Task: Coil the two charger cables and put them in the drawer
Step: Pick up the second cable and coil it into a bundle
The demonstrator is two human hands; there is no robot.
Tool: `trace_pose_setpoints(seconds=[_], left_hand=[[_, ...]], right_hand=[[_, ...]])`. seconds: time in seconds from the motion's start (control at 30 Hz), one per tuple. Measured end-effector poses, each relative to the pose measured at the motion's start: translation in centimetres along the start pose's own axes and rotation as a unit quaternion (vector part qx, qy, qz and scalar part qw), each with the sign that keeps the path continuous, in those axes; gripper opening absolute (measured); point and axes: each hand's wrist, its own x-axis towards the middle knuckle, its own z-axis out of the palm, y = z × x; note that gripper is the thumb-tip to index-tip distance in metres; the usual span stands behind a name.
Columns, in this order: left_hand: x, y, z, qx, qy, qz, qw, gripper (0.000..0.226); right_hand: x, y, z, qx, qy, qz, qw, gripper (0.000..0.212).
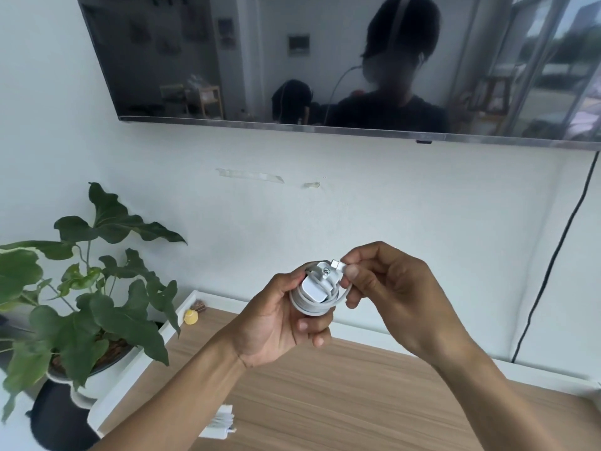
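Above the wooden table (357, 402), in front of the white wall, both hands are held raised at mid-height, with the forearms reaching in from the lower edge of the view. The left hand (276, 320) is turned palm-up and is cupped beneath the first charger cable (317, 289). Its fingers (305, 326) are curled closely round the underside of the white bundle, and its thumb is laid against the bundle's left side. The cable is seen wound in loops round its white plug block, so the whole coil is held off the table in this hand.

The right hand (390, 294) is brought in from the right with its wrist bent and its back turned outward. The cable's free connector (336, 264) is pinched between the thumb (353, 271) and the forefinger, just above the coil. The remaining fingers are folded in tightly below, close beside the loops.

The second charger cable (221, 421) is lying on the table near the lower edge, partly hidden by the left forearm; whether it is coiled cannot be told.

A leafy plant (97, 288) in a white pot (107, 375) is set at the left, and a small yellow object (191, 316) is seen at the table's far corner. A dark screen (227, 60) is mounted on the wall above, and a black cord (559, 255) is hung down the wall at the right.
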Motion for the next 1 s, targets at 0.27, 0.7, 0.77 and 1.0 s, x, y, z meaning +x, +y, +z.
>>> trace_pose_setpoints(seconds=[0.27, 0.7, 0.77, 1.0], left_hand=[[1.3, 2.6, -2.9, 0.002, 0.020, 0.010, 1.000, 0.035], [3.4, 2.3, -5.2, -0.011, 0.104, 0.026, 0.994, 0.027], [3.6, 2.5, -5.5, -0.016, 0.102, 0.029, 0.994, 0.027], [3.9, 3.0, -5.9, -0.011, 0.102, 0.038, 0.994, 0.034]], right_hand=[[4.4, -0.5, 1.2, -0.118, -0.021, -0.012, 0.993, 0.017], [8.1, 1.4, 1.6, -0.218, -0.014, -0.032, 0.975, 0.033], [8.2, 1.9, 2.0, -0.187, 0.028, -0.030, 0.981, 0.020], [8.4, 3.2, 3.7, -0.094, 0.097, -0.032, 0.990, 0.017]])
